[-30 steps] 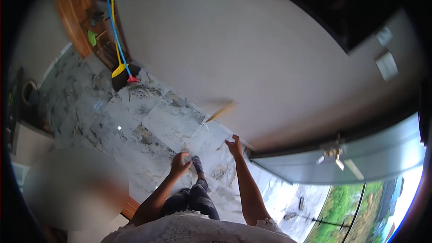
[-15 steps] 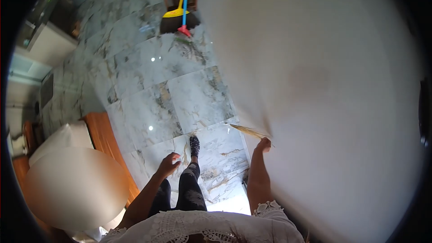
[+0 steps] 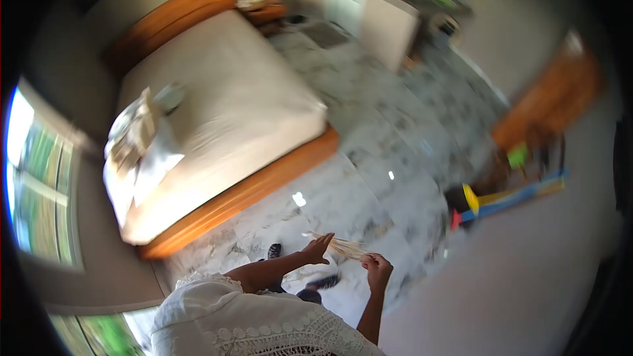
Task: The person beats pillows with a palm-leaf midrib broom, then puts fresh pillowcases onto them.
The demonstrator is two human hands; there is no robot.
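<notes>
A thin bundle of pale, straw-like strands (image 3: 349,248) stretches between my two hands, above the marbled floor. My right hand (image 3: 377,269) is closed around the bundle's right end. Beside its left end is my left hand (image 3: 318,250), fingers stretched out and apart; whether they touch the strands I cannot tell. The view is slightly blurred by motion.
A bed with an orange-brown wooden frame (image 3: 244,196) and bundled cloth (image 3: 142,135) stands at the left. Near the right wall, a broom (image 3: 469,199) and a blue-handled tool (image 3: 514,199) lean by wooden furniture (image 3: 550,100). My feet are below my hands.
The view has swung left, bringing the bed and windows into sight. My left hand has come close to the strands, which my right hand still holds.
</notes>
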